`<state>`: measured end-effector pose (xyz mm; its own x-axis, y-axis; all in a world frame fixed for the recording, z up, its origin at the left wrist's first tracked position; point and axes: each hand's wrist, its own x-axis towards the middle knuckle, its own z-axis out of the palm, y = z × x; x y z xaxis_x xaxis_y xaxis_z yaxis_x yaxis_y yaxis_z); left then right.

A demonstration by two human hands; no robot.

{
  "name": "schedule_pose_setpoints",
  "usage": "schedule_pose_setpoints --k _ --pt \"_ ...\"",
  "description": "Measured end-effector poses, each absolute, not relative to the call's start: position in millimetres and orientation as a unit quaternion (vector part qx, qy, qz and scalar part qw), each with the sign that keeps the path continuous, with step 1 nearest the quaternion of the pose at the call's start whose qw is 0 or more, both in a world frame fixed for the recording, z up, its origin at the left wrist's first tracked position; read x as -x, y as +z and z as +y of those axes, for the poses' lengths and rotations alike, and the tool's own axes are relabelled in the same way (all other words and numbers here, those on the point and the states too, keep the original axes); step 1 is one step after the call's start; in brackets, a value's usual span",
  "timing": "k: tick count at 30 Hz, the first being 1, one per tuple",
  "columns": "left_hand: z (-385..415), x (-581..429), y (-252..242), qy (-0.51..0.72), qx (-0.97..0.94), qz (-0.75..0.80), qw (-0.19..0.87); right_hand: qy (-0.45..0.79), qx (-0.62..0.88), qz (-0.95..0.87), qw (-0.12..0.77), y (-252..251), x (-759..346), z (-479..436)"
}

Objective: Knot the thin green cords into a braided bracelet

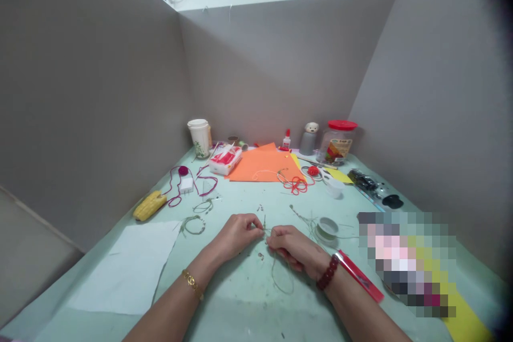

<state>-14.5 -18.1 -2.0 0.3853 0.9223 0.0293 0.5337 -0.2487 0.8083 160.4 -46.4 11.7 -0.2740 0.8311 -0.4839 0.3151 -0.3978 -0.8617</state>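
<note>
Mint table (240,299) | our left hand (236,236) and right hand (290,248) pinch thin wire (280,278) between fingertips, left of spool (327,228) | risk: if we loosen our pinch, wire slips and tangles

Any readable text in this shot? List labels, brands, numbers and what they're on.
Nothing can be read. The label on the red-lidded plastic jar, the white glue bottle and the red-and-white box all carry print too small to read. The pixelated patch at lower right is unreadable.
</note>
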Motion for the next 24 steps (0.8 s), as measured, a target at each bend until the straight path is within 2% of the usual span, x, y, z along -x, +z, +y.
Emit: schedule_pose_setpoints --k 8,17,24 --pt "-14 11 -10 0.278 -0.723 0.508 0.378 0.607 0.582 -0.501 0.205 14 -159 -47" --pt "-16 5 -10 0.295 -0.737 0.526 0.304 0.605 0.583 -0.503 0.205 18 -157 -49" --pt "-19 5 -9 0.265 -0.745 0.555 0.258 0.599 0.583 -0.508 0.207 18 -157 -50"
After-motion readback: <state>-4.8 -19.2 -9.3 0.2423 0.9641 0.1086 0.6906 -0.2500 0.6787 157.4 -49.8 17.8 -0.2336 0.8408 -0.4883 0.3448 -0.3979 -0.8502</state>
